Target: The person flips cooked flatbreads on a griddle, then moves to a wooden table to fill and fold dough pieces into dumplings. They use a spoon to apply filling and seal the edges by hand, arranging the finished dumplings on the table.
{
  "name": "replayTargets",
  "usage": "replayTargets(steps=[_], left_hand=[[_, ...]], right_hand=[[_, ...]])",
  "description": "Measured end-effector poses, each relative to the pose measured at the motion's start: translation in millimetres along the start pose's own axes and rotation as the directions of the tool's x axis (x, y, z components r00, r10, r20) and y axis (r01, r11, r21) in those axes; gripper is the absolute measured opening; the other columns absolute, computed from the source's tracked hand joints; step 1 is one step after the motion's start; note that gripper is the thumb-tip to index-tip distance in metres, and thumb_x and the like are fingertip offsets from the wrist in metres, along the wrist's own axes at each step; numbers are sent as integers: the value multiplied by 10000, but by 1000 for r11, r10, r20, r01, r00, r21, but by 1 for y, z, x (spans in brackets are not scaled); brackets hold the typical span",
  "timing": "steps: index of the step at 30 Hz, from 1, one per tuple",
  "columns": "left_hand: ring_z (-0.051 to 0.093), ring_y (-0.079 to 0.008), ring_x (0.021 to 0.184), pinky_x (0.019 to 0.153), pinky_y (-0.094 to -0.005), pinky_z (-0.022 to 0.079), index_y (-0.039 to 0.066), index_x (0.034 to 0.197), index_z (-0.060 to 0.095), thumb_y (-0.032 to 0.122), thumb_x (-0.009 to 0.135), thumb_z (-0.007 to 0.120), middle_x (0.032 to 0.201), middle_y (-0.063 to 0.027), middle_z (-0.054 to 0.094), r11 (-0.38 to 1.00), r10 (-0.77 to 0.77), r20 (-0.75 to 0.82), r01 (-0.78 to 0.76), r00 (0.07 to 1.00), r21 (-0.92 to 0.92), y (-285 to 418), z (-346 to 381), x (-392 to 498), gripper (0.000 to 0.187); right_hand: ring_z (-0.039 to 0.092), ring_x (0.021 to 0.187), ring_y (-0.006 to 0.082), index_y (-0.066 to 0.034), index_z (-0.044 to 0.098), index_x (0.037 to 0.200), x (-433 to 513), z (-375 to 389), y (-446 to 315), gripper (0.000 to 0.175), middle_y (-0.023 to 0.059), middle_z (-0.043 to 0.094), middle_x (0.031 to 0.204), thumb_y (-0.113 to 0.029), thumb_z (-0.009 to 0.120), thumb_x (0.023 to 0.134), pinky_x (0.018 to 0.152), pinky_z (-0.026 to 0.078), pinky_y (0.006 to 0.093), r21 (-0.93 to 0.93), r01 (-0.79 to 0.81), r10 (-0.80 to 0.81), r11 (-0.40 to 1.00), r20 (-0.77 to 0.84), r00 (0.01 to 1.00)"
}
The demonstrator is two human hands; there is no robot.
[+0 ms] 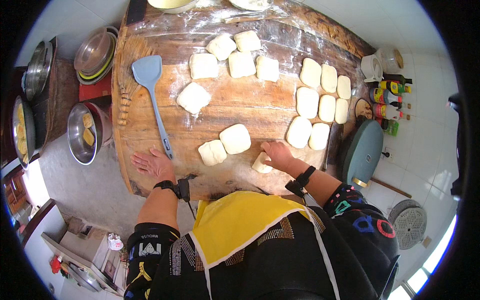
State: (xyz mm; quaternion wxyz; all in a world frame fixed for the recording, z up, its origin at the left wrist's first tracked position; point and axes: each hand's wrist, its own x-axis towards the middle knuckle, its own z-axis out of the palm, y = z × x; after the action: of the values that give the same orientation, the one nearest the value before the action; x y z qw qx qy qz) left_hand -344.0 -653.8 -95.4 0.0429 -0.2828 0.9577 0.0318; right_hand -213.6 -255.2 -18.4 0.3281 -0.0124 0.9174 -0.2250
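Note:
My right hand curls over a small piece of dough near the front of the wooden board, its fingers hiding the upper part. My left hand is spread, with nothing in it, at the board's front left. Just beside it lies the handle of a blue-grey spatula. Between my hands, a larger dough piece touches a creased one. A floury dough piece lies farther back, apart from the others. Smoother, flattened dough pieces form rows on the right.
Several dough pieces rest at the back. A straw brush lies along the left edge. Beyond that edge stands a metal bowl holding browned pieces. At right are a green round-lidded appliance, a dark blade and several bottles.

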Motion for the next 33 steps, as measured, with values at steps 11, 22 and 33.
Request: replayTargets(steps=[11,22,33], left_hand=[[48,-329,1484,1177,-489,56,-2,1519,124,491,982,291,1604,-179,62,1000,-12,-12,12,1000,0,1,-2,0,748],[56,-326,1484,1175,-494,66,21,1520,141,495,983,312,1600,-176,90,998,22,-72,-18,997,55,-6,10,2,737],[15,-301,1489,1178,-485,57,27,1527,95,482,992,303,1609,-155,45,994,-16,39,12,999,111,-5,5,1,733]], right_hand=[[584,891,273,-83,588,1021,-12,10,12,346,103,587,964,-224,738,743,747,490,383,387,138,-184,912,84,979],[629,840,188,48,496,1178,141,-157,106,392,107,640,993,-147,675,887,669,528,306,950,302,618,76,-282,734],[672,917,272,-14,618,1188,237,-250,131,433,176,680,1079,-259,714,844,782,528,354,516,-273,582,812,-674,455]])
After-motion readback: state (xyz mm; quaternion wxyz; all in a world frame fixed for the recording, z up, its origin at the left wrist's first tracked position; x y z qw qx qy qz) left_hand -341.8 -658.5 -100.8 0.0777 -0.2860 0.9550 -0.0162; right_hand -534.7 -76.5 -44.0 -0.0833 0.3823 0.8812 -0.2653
